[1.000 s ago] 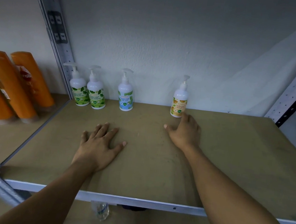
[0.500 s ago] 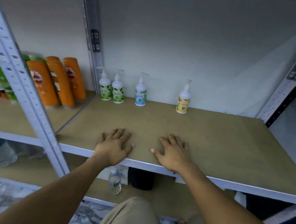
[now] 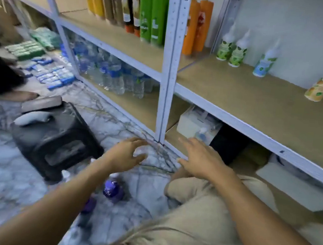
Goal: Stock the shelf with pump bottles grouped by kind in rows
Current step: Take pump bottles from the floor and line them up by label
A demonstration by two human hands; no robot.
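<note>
Both hands hang empty over the marble floor [image 3: 1, 175]. The left hand [image 3: 126, 155] is loosely curved and the right hand [image 3: 202, 160] has its fingers spread. At two o'clock, pump bottles line the back of the shelf [image 3: 258, 104]: a green-label pair [image 3: 236, 54] side by side, a blue-label bottle [image 3: 264, 63] apart from them, and an orange-label bottle [image 3: 320, 88] furthest right. A blurred purple bottle [image 3: 113, 191] sits at six o'clock of the left hand.

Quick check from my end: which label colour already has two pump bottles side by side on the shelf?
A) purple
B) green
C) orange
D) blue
B: the left green-label bottle stands right beside the right green-label bottle at the left end of the shelf, while the blue-label bottle and the orange-label bottle each stand alone.
</note>
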